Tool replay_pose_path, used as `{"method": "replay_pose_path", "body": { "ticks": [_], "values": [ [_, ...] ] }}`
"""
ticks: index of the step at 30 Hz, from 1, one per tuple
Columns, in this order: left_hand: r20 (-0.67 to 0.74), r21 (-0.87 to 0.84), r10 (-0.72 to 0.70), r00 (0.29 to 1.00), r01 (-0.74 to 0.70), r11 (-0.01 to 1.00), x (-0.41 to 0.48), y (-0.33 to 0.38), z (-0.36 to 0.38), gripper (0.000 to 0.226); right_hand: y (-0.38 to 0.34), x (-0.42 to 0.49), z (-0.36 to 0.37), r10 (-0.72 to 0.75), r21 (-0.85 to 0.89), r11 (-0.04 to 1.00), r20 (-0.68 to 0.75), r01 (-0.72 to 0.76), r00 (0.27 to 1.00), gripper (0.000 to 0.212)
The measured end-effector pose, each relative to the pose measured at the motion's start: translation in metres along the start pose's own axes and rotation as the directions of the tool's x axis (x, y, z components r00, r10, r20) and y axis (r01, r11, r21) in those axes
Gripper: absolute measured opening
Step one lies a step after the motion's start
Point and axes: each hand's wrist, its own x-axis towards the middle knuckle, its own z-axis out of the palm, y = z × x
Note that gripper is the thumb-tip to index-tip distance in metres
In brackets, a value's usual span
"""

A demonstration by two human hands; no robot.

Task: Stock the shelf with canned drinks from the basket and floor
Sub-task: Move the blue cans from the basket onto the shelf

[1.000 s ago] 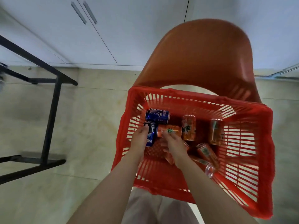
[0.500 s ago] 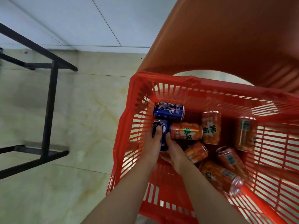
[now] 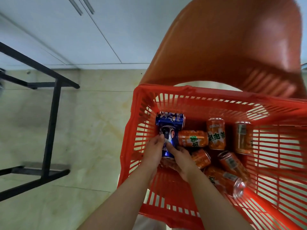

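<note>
A red plastic basket sits on an orange chair and holds cans lying on their sides. My left hand and my right hand both grip one blue can at the basket's left end. A second blue can lies just behind it. Several orange cans lie to the right, the nearest orange can touching the gripped blue one. Another orange can shows partly under my right hand.
The orange chair back rises behind the basket. A black metal frame stands on the pale tiled floor at the left. White cabinet doors line the wall beyond.
The view has pulled back a little and the basket has shifted right and down. Both hands stay on the blue can, which now looks slightly raised at its far end.
</note>
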Motion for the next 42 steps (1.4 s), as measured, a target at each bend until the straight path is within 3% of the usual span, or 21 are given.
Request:
{"method": "replay_pose_path", "body": {
  "ticks": [2, 7, 11, 15, 19, 22, 29, 35, 39, 42],
  "values": [
    [0.032, -0.026, 0.007, 0.999, -0.006, 1.000, -0.011, 0.008, -0.002, 0.033, -0.003, -0.012, -0.002, -0.014, 0.042, 0.999, -0.014, 0.015, 1.000, 0.069],
    [0.090, -0.048, 0.071, 0.993, -0.066, 0.997, -0.052, 0.046, -0.009, 0.023, -0.020, -0.066, -0.009, -0.076, 0.202, 0.977, 0.015, 0.071, 0.997, 0.061],
    [0.190, -0.039, 0.164, 0.968, -0.159, 0.986, -0.089, 0.093, -0.004, 0.028, -0.044, -0.128, -0.008, -0.175, 0.265, 0.950, 0.015, 0.165, 0.984, 0.059],
    [0.304, -0.041, 0.263, 0.916, -0.263, 0.964, -0.136, 0.144, 0.013, 0.064, -0.065, -0.196, -0.015, -0.319, 0.275, 0.913, 0.025, 0.301, 0.947, 0.068],
    [0.499, -0.049, 0.357, 0.790, -0.386, 0.921, -0.194, 0.189, 0.037, 0.052, -0.085, -0.268, -0.034, -0.440, 0.265, 0.858, -0.059, 0.439, 0.896, 0.064],
    [0.580, -0.061, 0.403, 0.708, -0.456, 0.888, -0.239, 0.209, 0.059, 0.057, -0.090, -0.323, -0.054, -0.512, 0.258, 0.806, -0.150, 0.533, 0.846, 0.063],
    [0.798, -0.093, 0.405, 0.447, -0.572, 0.815, -0.351, 0.224, 0.119, 0.054, -0.065, -0.437, -0.097, -0.643, 0.206, 0.649, -0.366, 0.733, 0.672, 0.060],
    [0.863, -0.142, 0.432, 0.262, -0.695, 0.705, -0.457, 0.197, 0.145, 0.059, -0.006, -0.523, -0.117, -0.686, 0.187, 0.513, -0.497, 0.838, 0.531, 0.066],
    [0.880, -0.197, 0.447, 0.163, -0.731, 0.654, -0.534, 0.160, 0.142, 0.031, 0.045, -0.583, -0.116, -0.704, 0.161, 0.448, -0.543, 0.880, 0.458, 0.068],
    [0.917, -0.222, 0.392, 0.064, -0.736, 0.640, -0.592, 0.122, 0.140, 0.032, 0.095, -0.630, -0.110, -0.687, 0.124, 0.405, -0.612, 0.906, 0.391, 0.071]
  ]
}}
